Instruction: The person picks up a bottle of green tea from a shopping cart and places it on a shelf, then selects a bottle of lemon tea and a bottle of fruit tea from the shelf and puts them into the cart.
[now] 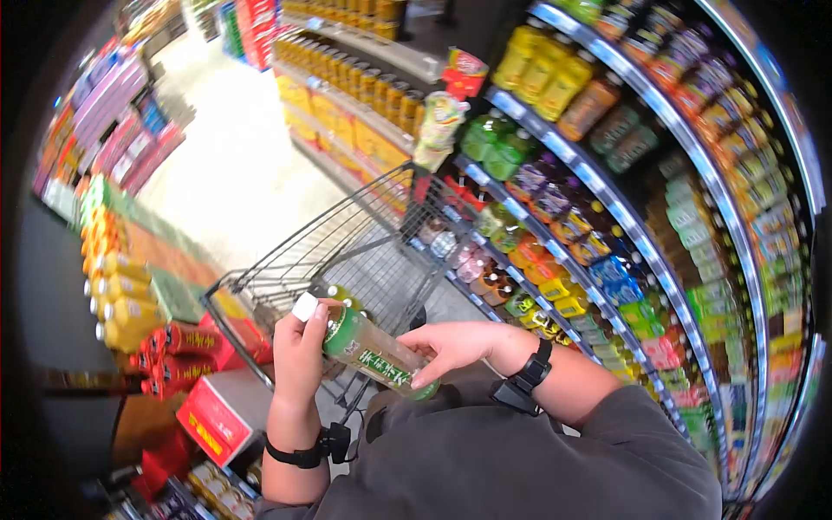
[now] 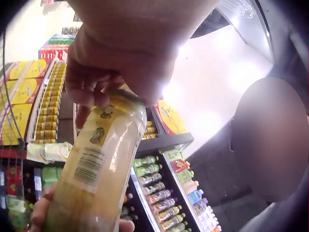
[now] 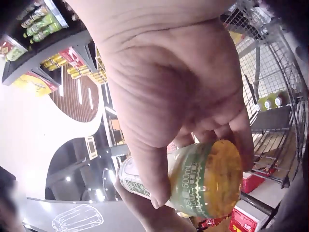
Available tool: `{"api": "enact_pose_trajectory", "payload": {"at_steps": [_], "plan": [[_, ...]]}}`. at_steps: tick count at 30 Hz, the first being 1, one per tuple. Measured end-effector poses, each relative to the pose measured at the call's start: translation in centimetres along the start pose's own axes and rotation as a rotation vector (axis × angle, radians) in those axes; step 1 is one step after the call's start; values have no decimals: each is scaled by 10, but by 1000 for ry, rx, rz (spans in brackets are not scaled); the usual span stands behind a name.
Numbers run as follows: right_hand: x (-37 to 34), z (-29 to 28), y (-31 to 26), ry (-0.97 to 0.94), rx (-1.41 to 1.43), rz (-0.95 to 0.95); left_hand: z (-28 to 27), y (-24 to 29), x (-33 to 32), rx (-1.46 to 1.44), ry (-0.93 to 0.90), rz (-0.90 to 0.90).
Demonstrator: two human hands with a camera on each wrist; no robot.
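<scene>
Holding a bottle [image 1: 371,351] in both hands, in front of the torso and close to the cart [image 1: 309,227]. Curled round the upper end with the left hand [image 1: 299,351], thumb and fingers closed in near the white cap [image 1: 304,307]. Hard to tell, behind those fingers, whether pressing on the cap itself or only on the neck. Pinching the lower end with the right hand [image 1: 455,345], thumb laid over the green label [image 1: 381,360], fingers round the far side, just by the orange-looking base [image 3: 224,176].

Tilted well off upright, with cap toward the upper left and base toward the lower right in the head view. Printed with white characters on the label, and marked with a barcode [image 2: 90,165] on the side seen from the left wrist. Banded in black at both wrists, with one wristband [image 1: 303,455] on the left and another [image 1: 524,381] on the right. Dressed in a dark grey shirt [image 1: 537,451].

Inside the cart, standing together beyond the held bottle, green bottles [image 3: 269,102] with pale caps. To the right, filled with rows of coloured drinks, curved-looking shelves [image 1: 546,134]. Ahead, past the cart, lined up above yellow cartons [image 1: 334,128], gold cans [image 1: 347,78]. At the lower left, beside the left forearm, a red box [image 1: 212,420].
</scene>
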State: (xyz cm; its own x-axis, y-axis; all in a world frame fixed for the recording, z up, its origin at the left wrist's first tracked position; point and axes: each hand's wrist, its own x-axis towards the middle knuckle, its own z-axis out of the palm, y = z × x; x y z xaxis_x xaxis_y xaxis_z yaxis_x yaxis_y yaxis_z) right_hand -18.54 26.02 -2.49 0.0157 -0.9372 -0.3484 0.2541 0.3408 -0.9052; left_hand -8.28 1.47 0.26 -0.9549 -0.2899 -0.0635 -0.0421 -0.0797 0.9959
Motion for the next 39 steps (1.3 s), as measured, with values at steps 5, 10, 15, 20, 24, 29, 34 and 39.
{"api": "enact_pose_trajectory", "payload": {"at_steps": [5, 10, 15, 20, 24, 29, 34, 39], "plan": [[-65, 12, -2, 237, 0, -66, 51, 24, 14, -122, -223, -85], [-121, 19, 8, 502, 186, -273, 121, 44, 20, -99, -467, -54], [-180, 17, 7, 735, 218, -387, 201, 48, 28, -104, -780, -108], [-237, 11, 21, 899, 268, -450, 279, 43, 37, -132, -837, -113], [-285, -2, 39, 971, 255, -479, 338, 40, 41, -108, -875, -122], [-346, -24, 47, 1020, 241, -480, 404, 37, 49, -38, -939, -78], [-390, -47, 69, 1073, 142, -411, 449, 41, 50, 276, -976, 30], [-419, -62, 52, 1205, -109, -389, 475, 36, 52, 295, -855, 297]]}}
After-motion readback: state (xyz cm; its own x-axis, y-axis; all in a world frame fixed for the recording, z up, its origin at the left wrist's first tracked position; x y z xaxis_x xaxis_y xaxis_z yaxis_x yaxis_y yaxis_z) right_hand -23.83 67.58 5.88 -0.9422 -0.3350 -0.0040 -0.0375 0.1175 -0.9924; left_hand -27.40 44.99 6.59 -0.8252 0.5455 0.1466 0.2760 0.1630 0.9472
